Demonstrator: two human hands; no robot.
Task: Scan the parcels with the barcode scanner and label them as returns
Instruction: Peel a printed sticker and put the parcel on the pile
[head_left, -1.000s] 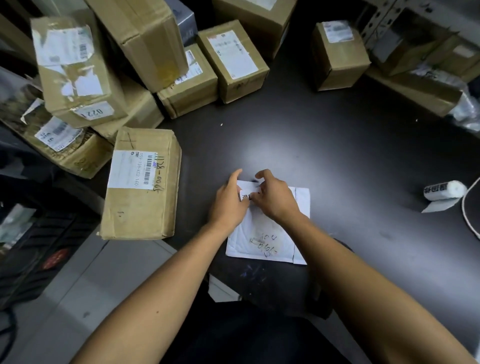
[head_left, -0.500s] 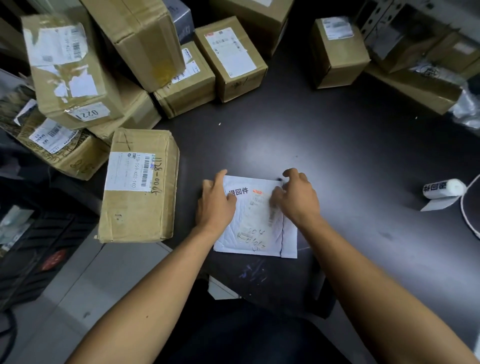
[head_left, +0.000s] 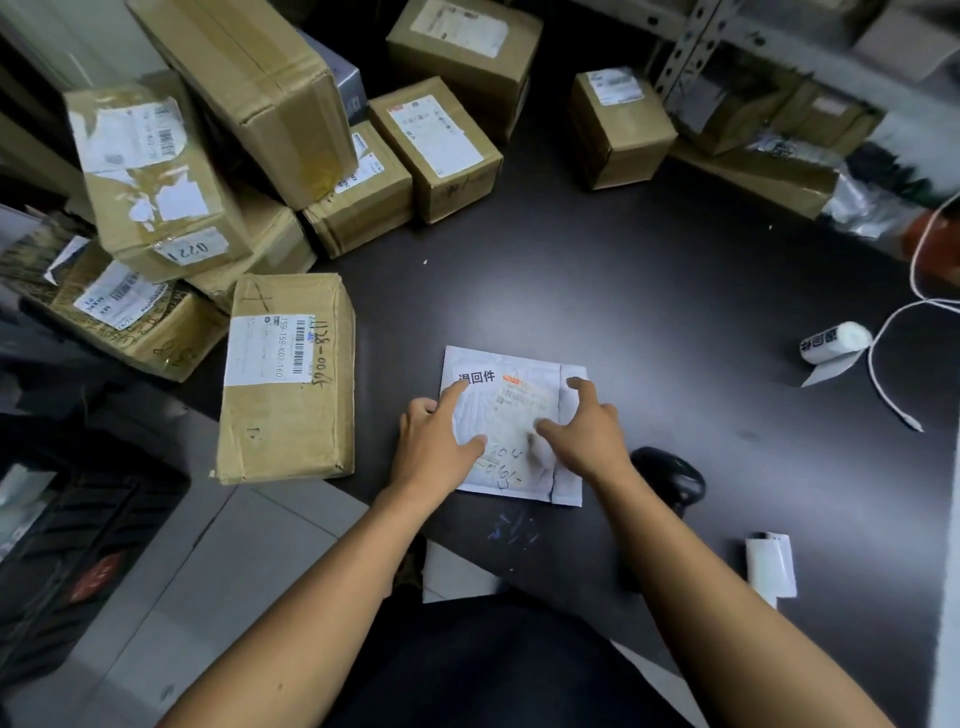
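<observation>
Left hand: the left hand (head_left: 434, 441) lies on the left part of the white mailer (head_left: 511, 426), fingers spread and nearly straight, forefinger tip at the return sticker (head_left: 475, 376); it presses and grips nothing.
Right hand: the right hand (head_left: 584, 428) hovers over or rests on the right part of the same mailer, fingers loosely bent and splayed, holding nothing; I cannot tell whether the tips touch.
Mailer, place: flat on the dark table (head_left: 649, 291), near the front edge, between the two hands, just right of the long taped carton (head_left: 288, 379).
Mailer, handling: likely light and soft, a padded envelope that will bend and sag if lifted by one corner. The smooth skin may slide on the table under a push. Best taken by a side edge or two opposite edges, thumb on top, so that the sticker and shipping label are not creased.
Mailer, looks: white, roughly square, wrinkled; a white sticker with bold black characters at the far left corner, a pale shipping label with an orange mark beside it, handwritten figures toward the near edge.
Scanner: a black barcode scanner (head_left: 670, 478) lies just right of the mailer, partly behind the right forearm.
Sticker roll: a white roll of stickers (head_left: 834, 342) lies well apart, far right, a white cable (head_left: 878, 358) curving beside it.
Judgement: this parcel looks labelled; the brown cartons at the far left seem still to need doing.
</observation>
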